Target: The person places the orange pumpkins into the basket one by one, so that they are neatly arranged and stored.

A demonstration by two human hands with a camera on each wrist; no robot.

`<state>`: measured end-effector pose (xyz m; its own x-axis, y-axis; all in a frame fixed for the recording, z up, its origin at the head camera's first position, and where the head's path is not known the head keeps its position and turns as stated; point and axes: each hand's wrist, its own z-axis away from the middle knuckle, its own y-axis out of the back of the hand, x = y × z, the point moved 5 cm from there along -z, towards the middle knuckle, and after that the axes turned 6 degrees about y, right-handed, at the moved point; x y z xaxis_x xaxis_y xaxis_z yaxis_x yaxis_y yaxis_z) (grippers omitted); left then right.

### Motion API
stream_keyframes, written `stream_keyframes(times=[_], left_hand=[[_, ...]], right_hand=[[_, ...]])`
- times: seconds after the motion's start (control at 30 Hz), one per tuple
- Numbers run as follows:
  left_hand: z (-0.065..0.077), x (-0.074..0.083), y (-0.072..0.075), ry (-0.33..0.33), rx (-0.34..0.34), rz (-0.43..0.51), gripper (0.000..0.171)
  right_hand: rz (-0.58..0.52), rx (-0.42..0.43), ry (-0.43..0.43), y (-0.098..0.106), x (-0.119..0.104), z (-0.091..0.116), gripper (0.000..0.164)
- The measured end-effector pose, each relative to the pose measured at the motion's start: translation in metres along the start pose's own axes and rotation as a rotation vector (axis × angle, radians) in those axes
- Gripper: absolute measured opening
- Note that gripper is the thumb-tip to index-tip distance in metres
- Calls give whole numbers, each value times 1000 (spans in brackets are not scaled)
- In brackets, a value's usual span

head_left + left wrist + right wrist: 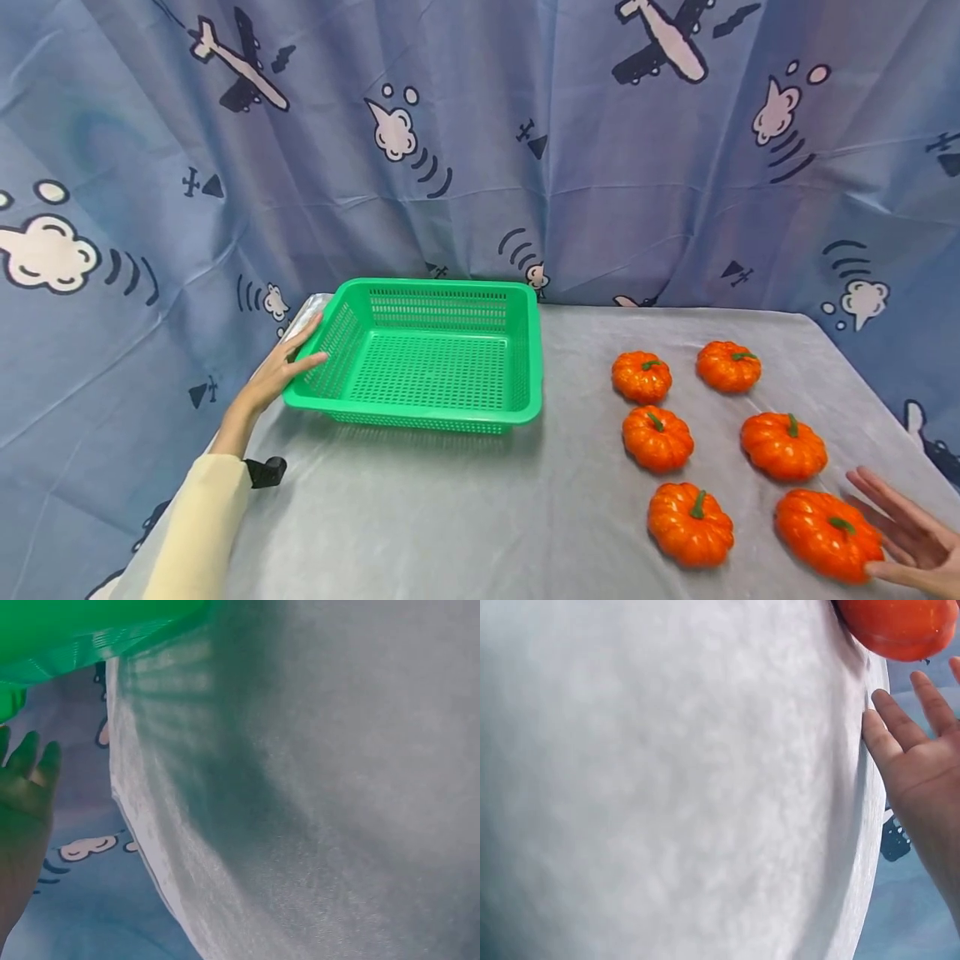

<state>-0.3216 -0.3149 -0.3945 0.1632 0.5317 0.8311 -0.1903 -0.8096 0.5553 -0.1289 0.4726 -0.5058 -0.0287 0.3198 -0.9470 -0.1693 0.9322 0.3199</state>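
A green plastic basket (pixel 431 414) with slotted walls stands on the table, nothing inside it. My left hand (pixel 279 372) rests on the basket's left rim, thumb and fingers spread; in the left wrist view the hand (pixel 22 795) shows beside the basket (pixel 82 645). At the right, my right hand (pixel 911 537) reaches beside the nearest right orange pumpkin (pixel 825 533), fingers extended and spread. The right wrist view shows this hand (pixel 922 757) with straight fingers just below a pumpkin (pixel 904 626); whether the thumb touches it I cannot tell.
More small pumpkins stand in two rows on the right: a left row with a front pumpkin (pixel 688 527), a middle one (pixel 656 440) and a back one (pixel 641 377), then two others (pixel 783 447), (pixel 727 367). A patterned blue curtain (pixel 465 167) hangs behind the grey-covered table (pixel 420 508).
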Motion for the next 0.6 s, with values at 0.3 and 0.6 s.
stream_keyframes(times=[0.3,0.6], left_hand=[[-1,6,-1,38,-56,98,73],[-9,-12,1,54,-40,171,72]], right_hand=[[216,-79,-65,-18,-5,0,104],[354,-46,-273,-39,-22,-5,104]])
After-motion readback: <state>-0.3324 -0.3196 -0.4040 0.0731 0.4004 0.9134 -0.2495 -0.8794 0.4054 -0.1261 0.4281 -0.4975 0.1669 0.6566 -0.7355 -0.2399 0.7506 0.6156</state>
